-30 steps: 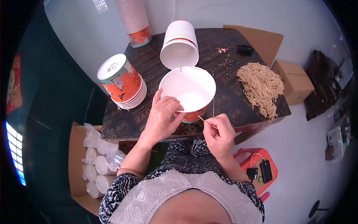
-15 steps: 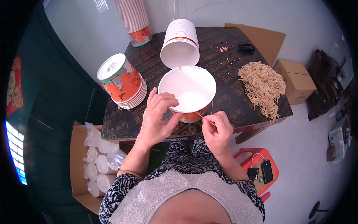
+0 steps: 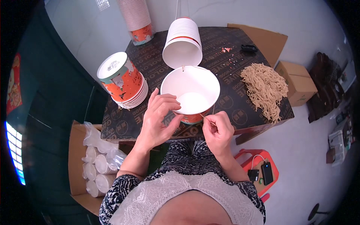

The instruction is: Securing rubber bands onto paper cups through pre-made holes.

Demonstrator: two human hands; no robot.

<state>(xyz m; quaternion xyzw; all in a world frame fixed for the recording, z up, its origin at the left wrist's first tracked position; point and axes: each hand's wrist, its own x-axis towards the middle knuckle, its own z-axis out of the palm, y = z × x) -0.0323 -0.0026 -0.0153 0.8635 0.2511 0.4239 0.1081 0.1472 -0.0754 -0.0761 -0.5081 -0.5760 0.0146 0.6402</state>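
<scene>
A cord (image 3: 202, 115) was pinched in the right hand (image 3: 218, 128); the left hand (image 3: 156, 119) was held loosely spread at the paper bucket (image 3: 193, 83).

Bright, soft, cool-toned light reaches both the left grip (image 3: 159, 118) and the right grip (image 3: 219, 129). Just beyond them, the white inside of the tub (image 3: 191, 84) is nearly washed out at its bottom. Far left of the left grip, a gridded glare (image 3: 15, 155) with blue fringing stands out against a dark green panel (image 3: 56, 101). Below the left grip, shadow darkens the gap under the surface (image 3: 225, 101). Far right of the right grip, clutter (image 3: 338, 144) looks soft and stretched. The fisheye bends outer edges, and black fills the corners. The string (image 3: 203, 116) at the right grip is hard to trace.
</scene>
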